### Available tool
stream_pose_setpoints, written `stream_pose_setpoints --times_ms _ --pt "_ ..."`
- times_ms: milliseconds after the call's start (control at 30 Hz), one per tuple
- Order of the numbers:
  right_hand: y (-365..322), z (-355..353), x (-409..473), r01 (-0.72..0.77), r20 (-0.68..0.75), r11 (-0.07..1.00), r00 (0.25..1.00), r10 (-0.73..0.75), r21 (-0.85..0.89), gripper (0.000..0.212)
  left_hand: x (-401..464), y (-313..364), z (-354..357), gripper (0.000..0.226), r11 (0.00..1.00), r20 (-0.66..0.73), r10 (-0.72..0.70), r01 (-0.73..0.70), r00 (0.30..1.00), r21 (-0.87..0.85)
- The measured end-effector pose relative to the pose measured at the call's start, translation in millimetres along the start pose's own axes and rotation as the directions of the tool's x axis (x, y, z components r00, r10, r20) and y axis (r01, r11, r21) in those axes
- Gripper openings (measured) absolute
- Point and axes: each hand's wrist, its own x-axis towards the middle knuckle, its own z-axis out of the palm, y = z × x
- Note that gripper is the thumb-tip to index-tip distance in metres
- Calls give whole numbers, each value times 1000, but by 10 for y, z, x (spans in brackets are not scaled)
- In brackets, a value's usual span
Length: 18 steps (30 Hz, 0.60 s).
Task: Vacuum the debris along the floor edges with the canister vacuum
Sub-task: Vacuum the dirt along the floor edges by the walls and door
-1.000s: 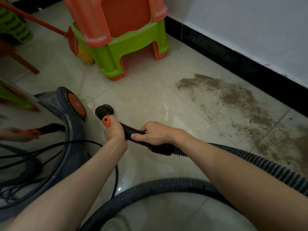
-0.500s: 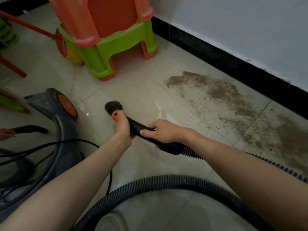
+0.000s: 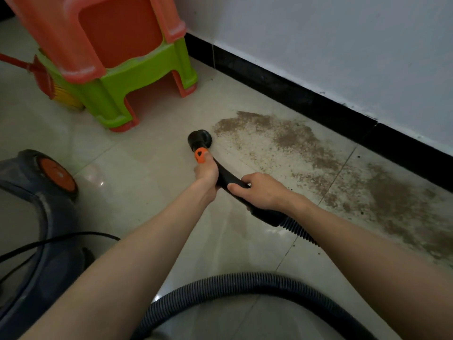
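Note:
A band of brown debris [image 3: 313, 153] lies on the pale floor tiles along the black skirting board [image 3: 318, 104]. My left hand [image 3: 207, 174] grips the black vacuum handle [image 3: 226, 179] just behind its orange button [image 3: 201, 155]. My right hand [image 3: 259, 191] holds the same handle further back, near the ribbed grey hose [image 3: 220, 288]. The round black nozzle mouth [image 3: 200, 141] is at the near left end of the debris. The grey canister vacuum [image 3: 41, 204] with an orange wheel stands at the left.
Stacked orange and green plastic stools [image 3: 117, 60] stand at the wall, far left. A red broom [image 3: 49, 82] leans against them. A black power cord [image 3: 49, 241] runs across the canister. The hose loops over the floor close to me.
Both hands have pushed the handle forward and to the right. The nozzle mouth has gone from open floor to the edge of the debris. My view has shifted towards the wall.

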Motion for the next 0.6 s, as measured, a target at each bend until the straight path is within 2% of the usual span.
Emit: stream_pose_setpoints --times_ms 233,600 --pt "91 -72 189 7 -5 999 1000 -7 51 50 229 54 152 58 997 -24 50 -49 998 52" --pt "202 -185 421 -10 -67 994 998 17 108 47 458 187 388 58 990 76 85 -93 993 108"
